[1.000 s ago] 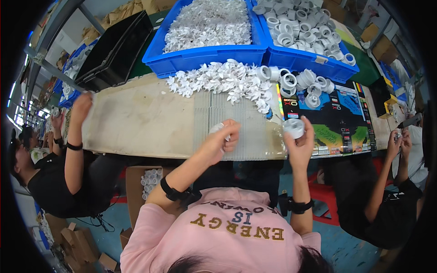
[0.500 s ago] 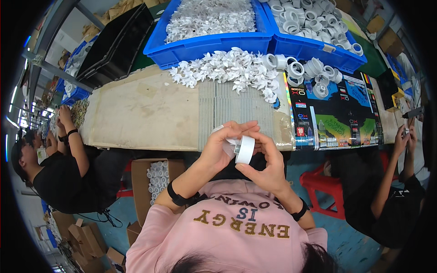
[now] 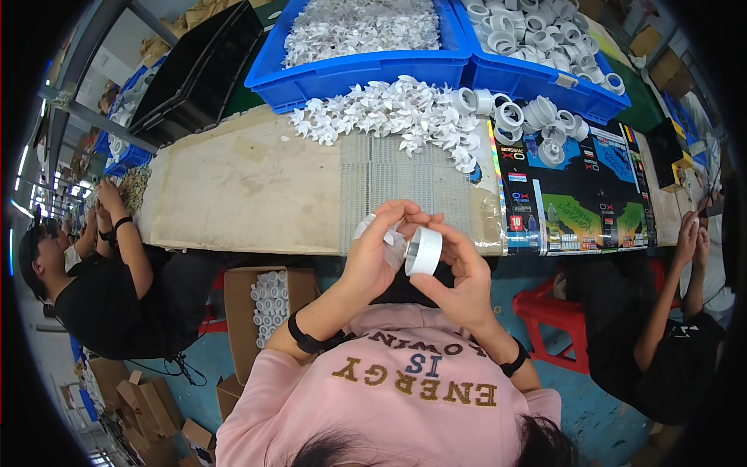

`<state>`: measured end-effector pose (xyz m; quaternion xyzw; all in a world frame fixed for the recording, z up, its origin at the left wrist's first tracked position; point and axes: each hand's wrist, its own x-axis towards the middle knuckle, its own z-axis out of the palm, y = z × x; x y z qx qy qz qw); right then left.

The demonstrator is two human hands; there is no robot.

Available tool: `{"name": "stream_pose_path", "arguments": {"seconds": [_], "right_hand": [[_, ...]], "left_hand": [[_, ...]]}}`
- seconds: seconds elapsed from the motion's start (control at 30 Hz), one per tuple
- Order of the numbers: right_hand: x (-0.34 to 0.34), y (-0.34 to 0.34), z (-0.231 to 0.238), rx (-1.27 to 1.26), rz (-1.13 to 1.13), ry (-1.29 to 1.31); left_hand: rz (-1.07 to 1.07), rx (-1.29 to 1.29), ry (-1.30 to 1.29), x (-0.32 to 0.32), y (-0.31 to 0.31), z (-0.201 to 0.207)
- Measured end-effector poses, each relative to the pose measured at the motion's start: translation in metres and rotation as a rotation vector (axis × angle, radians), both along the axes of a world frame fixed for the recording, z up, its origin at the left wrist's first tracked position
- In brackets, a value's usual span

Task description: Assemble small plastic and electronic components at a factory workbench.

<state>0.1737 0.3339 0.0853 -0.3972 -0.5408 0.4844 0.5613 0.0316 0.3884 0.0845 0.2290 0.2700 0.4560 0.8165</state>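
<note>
My right hand [image 3: 464, 284] grips a short white plastic ring-shaped housing [image 3: 425, 252] between thumb and fingers, over the near edge of the table. Its open side faces my left hand [image 3: 369, 261], which is curled around white bladed pieces like small impellers [image 3: 394, 249]. One bladed piece sits right at the mouth of the housing; whether it touches the housing I cannot tell. Several of the same bladed pieces [image 3: 389, 117] lie heaped on the table ahead, beside a loose group of white ring housings [image 3: 543, 117].
A blue bin [image 3: 358, 78] of bladed pieces and another blue bin [image 3: 545, 82] of ring housings stand at the back. A cardboard box [image 3: 241, 311] with white parts sits below left. A red stool [image 3: 552, 315] is at right. Co-workers sit at both sides.
The fingers of my left hand have curled in, and more of the bladed pieces in it show. The housing in my right hand has tilted and shifted slightly right.
</note>
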Motion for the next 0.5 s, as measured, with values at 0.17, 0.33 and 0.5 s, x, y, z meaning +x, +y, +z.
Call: {"name": "stream_pose_path", "arguments": {"seconds": [0.17,0.33,0.5], "right_hand": [[-0.002,0.004,-0.001,-0.007,-0.049,0.018],[-0.005,0.005,-0.001,-0.017,-0.07,-0.046],[-0.006,0.003,-0.004,-0.03,-0.074,-0.053]], "left_hand": [[-0.01,0.147,0.119,-0.001,-0.003,0.015],[-0.047,0.188,0.161,-0.003,-0.008,0.02],[-0.046,0.193,0.165,-0.003,-0.011,0.022]]}}
